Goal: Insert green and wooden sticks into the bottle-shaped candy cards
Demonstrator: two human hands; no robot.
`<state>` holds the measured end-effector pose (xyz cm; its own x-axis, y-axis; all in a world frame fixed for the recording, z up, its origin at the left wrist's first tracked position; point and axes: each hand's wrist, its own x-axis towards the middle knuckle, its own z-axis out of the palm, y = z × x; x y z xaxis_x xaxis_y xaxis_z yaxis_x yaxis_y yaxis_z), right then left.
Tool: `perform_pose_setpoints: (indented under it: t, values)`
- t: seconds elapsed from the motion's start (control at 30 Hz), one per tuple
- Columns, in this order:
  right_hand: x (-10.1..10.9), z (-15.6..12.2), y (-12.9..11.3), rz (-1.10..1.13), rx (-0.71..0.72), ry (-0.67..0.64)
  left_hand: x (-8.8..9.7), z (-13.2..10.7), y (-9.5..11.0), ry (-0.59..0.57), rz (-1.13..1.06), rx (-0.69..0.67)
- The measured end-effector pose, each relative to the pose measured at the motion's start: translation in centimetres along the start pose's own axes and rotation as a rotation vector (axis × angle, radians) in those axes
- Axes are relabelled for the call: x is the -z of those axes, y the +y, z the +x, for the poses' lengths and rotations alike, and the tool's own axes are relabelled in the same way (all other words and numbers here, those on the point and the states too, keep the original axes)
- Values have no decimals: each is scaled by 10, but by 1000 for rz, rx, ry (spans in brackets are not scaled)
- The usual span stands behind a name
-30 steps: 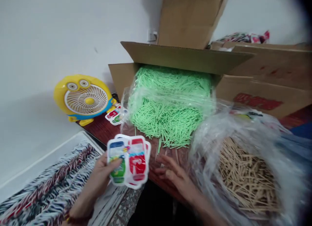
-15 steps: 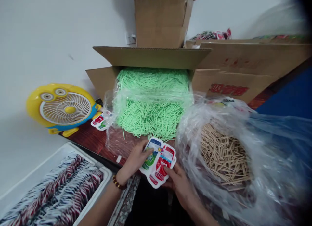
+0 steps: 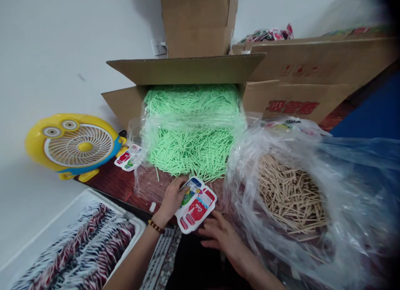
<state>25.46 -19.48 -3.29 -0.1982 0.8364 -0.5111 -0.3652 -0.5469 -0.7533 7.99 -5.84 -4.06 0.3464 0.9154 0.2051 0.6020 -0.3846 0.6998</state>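
Note:
My left hand [image 3: 171, 200], wearing a beaded bracelet, grips a white-edged printed packet [image 3: 200, 208] by its left side. Red cola and green drink pictures cover the packet's face, which lies tilted toward me. Close to its lower right edge is my right hand [image 3: 223, 236], fingers apart and holding nothing that I can see. Whether those fingertips touch the packet is unclear. Just beyond both hands, thin green sticks [image 3: 192, 150] spill forward from a clear bag in an open cardboard box [image 3: 187, 71].
Brown sticks [image 3: 287, 194] lie in a clear plastic bag [image 3: 243, 198] on the right. At the lower left, a white foam bin [image 3: 137, 231] holds rows of packets. A yellow toy-shaped fan [image 3: 83, 146] and another printed packet [image 3: 128, 156] sit at the left. Cardboard boxes [image 3: 198, 23] stand behind.
My right hand has let go of the packet and opened, drawing slightly down from it. The packet has shifted a little left in my left hand, and the view has shifted slightly.

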Motion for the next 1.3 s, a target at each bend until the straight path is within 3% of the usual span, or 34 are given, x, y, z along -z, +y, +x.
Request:
perform_pose_setpoints:
  t: [0.1, 0.17, 0.23, 0.3, 0.37, 0.43, 0.57, 0.77, 0.87, 1.3]
  values:
    - [10, -8, 1, -197, -60, -57, 0, -1, -4, 64, 17, 21]
    - [15, -9, -6, -353, 2, -101, 4, -1, -2, 101, 32, 31]
    - [19, -7, -24, -500, 189, -69, 10, -1, 6, 119, 14, 41]
    - [19, -1, -49, -633, 467, 73, 18, -2, 21, 82, -61, 59]
    - [17, 5, -74, -740, 732, 203, 26, -3, 41, -60, -149, 53]
    - [15, 12, -92, -837, 832, 199, 31, -3, 61, -143, -183, -6]
    - [12, 20, -103, -961, 776, 157, 28, -4, 81, -174, -259, 6]
    - [17, 24, -98, -927, 739, 126, 11, -11, 71, -141, -338, 179]
    - [19, 22, -101, -971, 779, 110, 8, -14, 67, -183, -345, 217]
    - [43, 17, -98, -1074, 773, 100, -8, -11, 62, -207, -209, 131]
